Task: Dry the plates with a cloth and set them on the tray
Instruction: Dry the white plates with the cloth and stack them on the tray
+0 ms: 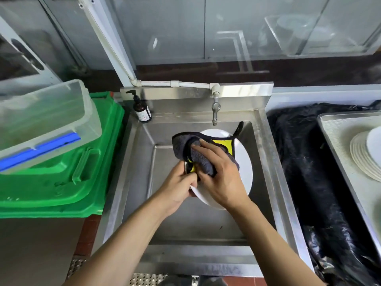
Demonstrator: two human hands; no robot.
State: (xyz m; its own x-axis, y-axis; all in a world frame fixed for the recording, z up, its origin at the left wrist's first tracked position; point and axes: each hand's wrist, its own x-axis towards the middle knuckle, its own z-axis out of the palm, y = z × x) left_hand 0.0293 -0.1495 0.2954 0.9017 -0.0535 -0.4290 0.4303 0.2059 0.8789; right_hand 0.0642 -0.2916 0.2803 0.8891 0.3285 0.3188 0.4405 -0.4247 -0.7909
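A white plate (242, 162) is held tilted over the basin of a stainless-steel sink (266, 141), probably so that any drips fall into the basin and not onto the surroundings. Its near-left rim is pinched by the left hand (179, 187), whose grip is clenched on the edge to steady the plate against the wiping. A dark grey cloth (183, 145) with a yellow patch is pressed against the plate's face by the right hand (218, 172), its grip closed around the bunched fabric so that a thick pad meets the surface. To the right, a metal tray (338, 133) carries a stack of plates (360, 155), apparently already dried, within easy reach. A tap (215, 109) hangs above the basin, and a brown pump bottle (141, 109) stands at its back-left corner.
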